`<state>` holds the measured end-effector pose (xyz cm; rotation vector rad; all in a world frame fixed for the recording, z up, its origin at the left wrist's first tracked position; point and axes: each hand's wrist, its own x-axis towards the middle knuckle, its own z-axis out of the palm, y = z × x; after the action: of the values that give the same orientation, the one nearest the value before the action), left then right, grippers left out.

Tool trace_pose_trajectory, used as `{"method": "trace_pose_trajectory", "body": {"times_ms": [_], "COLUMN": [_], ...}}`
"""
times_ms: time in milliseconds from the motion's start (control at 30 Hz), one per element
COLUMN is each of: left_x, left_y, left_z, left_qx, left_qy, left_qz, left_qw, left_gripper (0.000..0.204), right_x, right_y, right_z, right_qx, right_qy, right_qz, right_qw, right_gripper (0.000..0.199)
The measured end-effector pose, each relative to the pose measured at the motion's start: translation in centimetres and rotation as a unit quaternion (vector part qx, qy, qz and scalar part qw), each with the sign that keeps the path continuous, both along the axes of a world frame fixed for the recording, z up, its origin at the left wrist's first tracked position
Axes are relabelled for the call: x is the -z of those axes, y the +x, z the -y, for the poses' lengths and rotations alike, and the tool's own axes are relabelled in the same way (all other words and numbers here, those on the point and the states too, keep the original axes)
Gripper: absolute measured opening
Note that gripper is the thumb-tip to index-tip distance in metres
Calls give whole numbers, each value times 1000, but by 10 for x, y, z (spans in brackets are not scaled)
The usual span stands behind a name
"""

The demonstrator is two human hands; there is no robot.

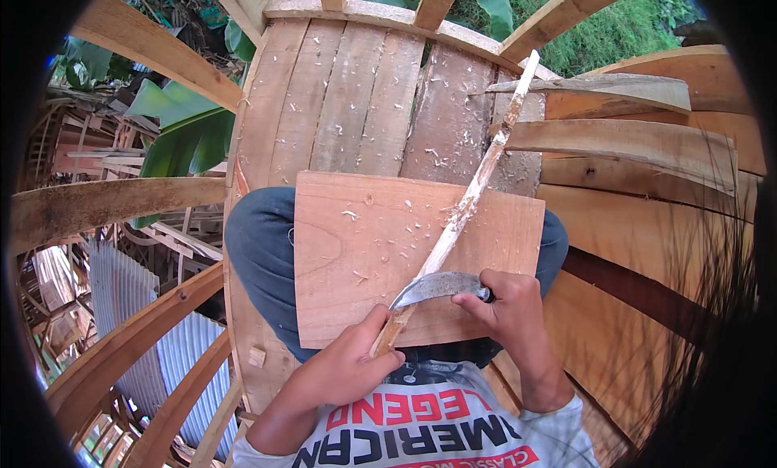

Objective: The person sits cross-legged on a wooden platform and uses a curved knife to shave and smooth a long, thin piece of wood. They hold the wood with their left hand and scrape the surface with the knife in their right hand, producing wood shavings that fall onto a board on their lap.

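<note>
A long, partly peeled wooden stick (463, 213) slants across a flat wooden board (348, 249) that rests on my lap. Pale stripped wood shows along much of the stick, with brown bark left in patches. My left hand (354, 358) is closed around its near end. In my right hand (508, 306) is the handle of a curved knife (437, 287). The blade lies across the stick just beyond my left hand, its tip close to the left thumb. Small shavings (350, 214) are scattered over the board.
I sit on a plank floor (340, 104) strewn with shavings. Wooden slats (121, 205) of a railing stand on the left and ahead. Cut boards (631, 144) project at the right, beside a plank wall (623, 225). Corrugated metal sheets (190, 371) lie below on the left.
</note>
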<state>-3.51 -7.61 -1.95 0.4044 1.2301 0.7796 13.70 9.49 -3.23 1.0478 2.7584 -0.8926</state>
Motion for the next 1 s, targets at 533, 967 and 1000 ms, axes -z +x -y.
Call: {"method": "trace_pose_trajectory", "body": {"times_ms": [533,967,1000], "left_x": [11,15,15], "left_y": [19,19,19], "left_z": [5,3,4], "left_qx": [-28,-44,-44], "left_qy": [45,-3,-1], "left_qz": [-30,68,63], "left_qw": [998,997,997], "left_gripper": [33,47,49], "right_x": [25,13,11], "right_y": [5,3,1], "right_z": [-34,-1,-3], "right_qx": [50,-8,-14], "right_qy": [118,-5,4], "right_qz": [7,-7,-4], "right_qw": [992,1000,1000], "right_gripper": [56,55,55]}}
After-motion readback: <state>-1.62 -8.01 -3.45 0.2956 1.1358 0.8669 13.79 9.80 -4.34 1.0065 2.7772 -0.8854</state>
